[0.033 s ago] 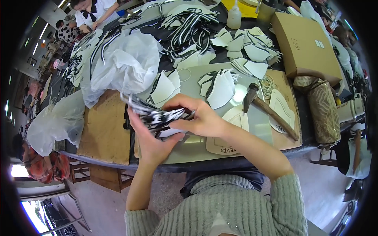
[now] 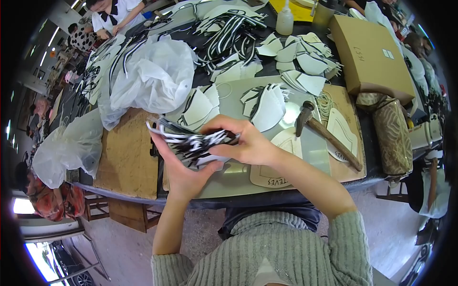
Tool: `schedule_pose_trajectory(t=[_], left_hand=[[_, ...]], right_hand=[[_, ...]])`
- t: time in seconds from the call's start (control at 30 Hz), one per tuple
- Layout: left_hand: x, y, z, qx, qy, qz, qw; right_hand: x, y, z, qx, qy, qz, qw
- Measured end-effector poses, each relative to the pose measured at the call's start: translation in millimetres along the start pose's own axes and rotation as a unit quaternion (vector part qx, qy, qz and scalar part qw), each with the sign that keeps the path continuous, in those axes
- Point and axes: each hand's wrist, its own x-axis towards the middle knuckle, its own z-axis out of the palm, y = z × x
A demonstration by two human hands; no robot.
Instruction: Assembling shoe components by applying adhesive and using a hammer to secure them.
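Note:
Between my two hands is a bundle of black-and-white cut shoe pieces, their edges stacked together and partly fanned. My left hand cradles it from the left and below, thumb toward me and fingers behind the stack. Closed on the bundle's right end is my right hand, thumb on the near side. Just beyond the bundle lies a small stack of white pieces with black edging. Another such stack sits on the grey board past my right hand.
A wooden-handled hammer and pale shoe-shaped patterns lie to the right. Plastic bags and a brown board are left. Farther off are piled strips, a white bottle, a cardboard box and a co-worker.
The bundle has tilted and spread slightly between my hands, so more strip edges show. My left fingers have shifted a little left; my right hand has barely moved right.

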Motion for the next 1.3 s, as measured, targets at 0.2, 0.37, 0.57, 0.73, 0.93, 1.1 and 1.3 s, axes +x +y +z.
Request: schedule_pose_trajectory(t=[0.2, 0.37, 0.57, 0.73, 0.93, 1.1, 1.3], left_hand=[[14.5, 0.3, -6.4, 0.057, -0.097, 0.054, 0.992], [23.6, 16.4, -4.2, -0.008, -0.159, 0.029, 0.987], [22.5, 6.8, 6.6, 0.042, -0.163, 0.095, 0.981], [19.6, 22.8, 9.4, -0.056, -0.151, 0.098, 0.982], [-15.0, 24.9, -2.8, 0.111, -0.192, 0.042, 0.974], [6.2, 21.0, 1.4, 0.113, -0.194, 0.101, 0.969], [29.2, 11.0, 11.5, -0.083, -0.185, 0.045, 0.978]], right_hand=[[-5.7, 2.9, -10.6, -0.037, 0.042, -0.006, 0.998], [-1.2, 5.6, -12.8, -0.006, 0.009, 0.032, 0.999], [-3.9, 10.1, -17.4, -0.087, 0.070, -0.012, 0.994], [-5.8, 20.8, -16.7, 0.000, 0.145, 0.023, 0.989], [-5.7, 16.1, -27.0, -0.002, 0.213, 0.121, 0.969], [0.9, 19.1, -24.6, 0.066, 0.241, 0.058, 0.967], [-6.0, 16.1, -31.2, 0.032, 0.165, 0.071, 0.983]])
